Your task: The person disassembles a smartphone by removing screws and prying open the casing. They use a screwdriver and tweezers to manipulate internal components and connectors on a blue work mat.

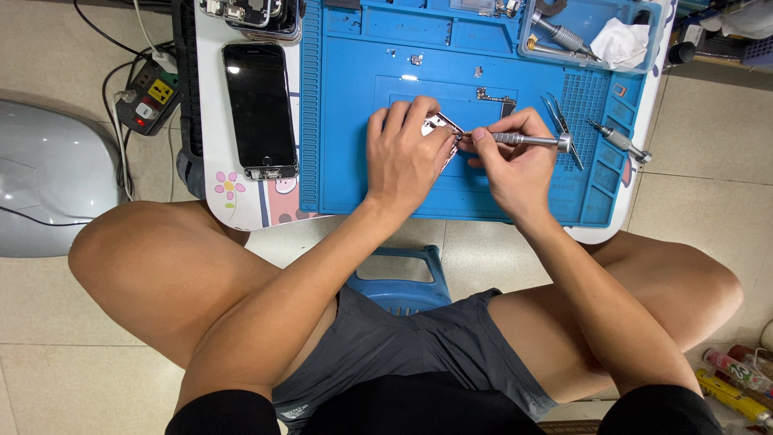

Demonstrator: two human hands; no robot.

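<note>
While left hand [407,157] clamps one metal part [441,126] | right hand [515,153] grips one screwdriver [523,139]

blue work mat [362,173] | black phone screen [258,105] | silver screwdriver [523,139] | pink-flower white table [233,189]

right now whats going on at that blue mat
A person sits at a small table, working over a blue repair mat. The left hand holds a small metal part, and the right hand points a silver screwdriver at it. A dark phone lies left of the mat; tweezers lie right.
</note>
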